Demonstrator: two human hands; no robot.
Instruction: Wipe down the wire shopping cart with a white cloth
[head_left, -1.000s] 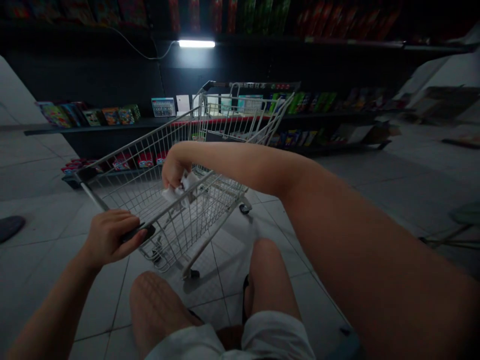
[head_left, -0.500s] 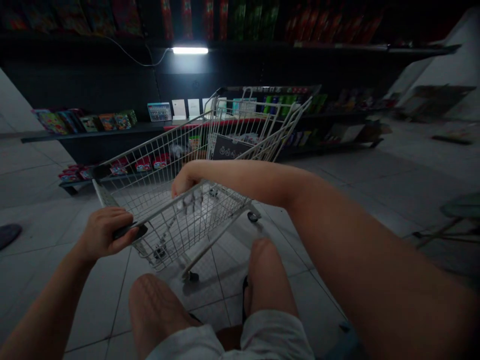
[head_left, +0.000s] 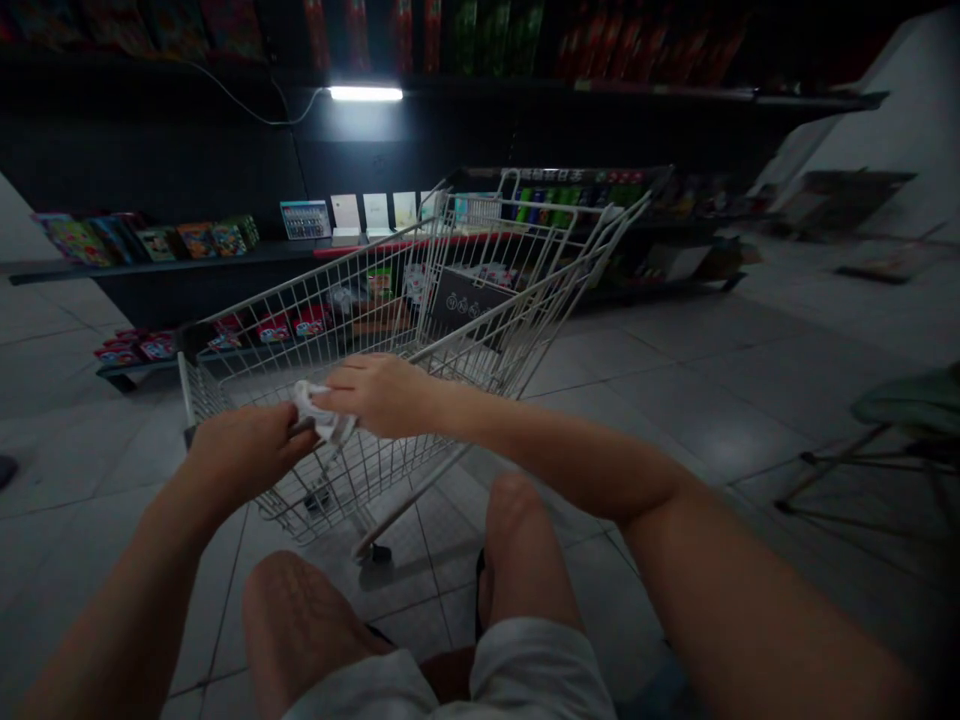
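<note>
A metal wire shopping cart point(head_left: 390, 455) stands at an angle in front of my knees. My left hand point(head_left: 244, 450) is closed around its near top rim by the front corner, fingertips close to a crumpled white cloth point(head_left: 324, 412). With fingers bent over the cloth, my right hand point(head_left: 382, 395) presses it onto the same rim, just right of the left hand. Whether the cloth is fabric or paper is hard to tell. A dark panel with white print point(head_left: 469, 300) hangs at the cart's rear part.
Behind the cart runs a dark store shelf point(head_left: 225, 255) with boxes, books and bottles. A lit tube lamp point(head_left: 366, 93) is fixed under its upper board. At the right stands a folding stool point(head_left: 911, 415) on the tiled floor point(head_left: 652, 390).
My right hand has come up from the cart's inner side onto the top rim, bringing the white cloth close to my left hand. The left hand has shifted slightly right along the rim.
</note>
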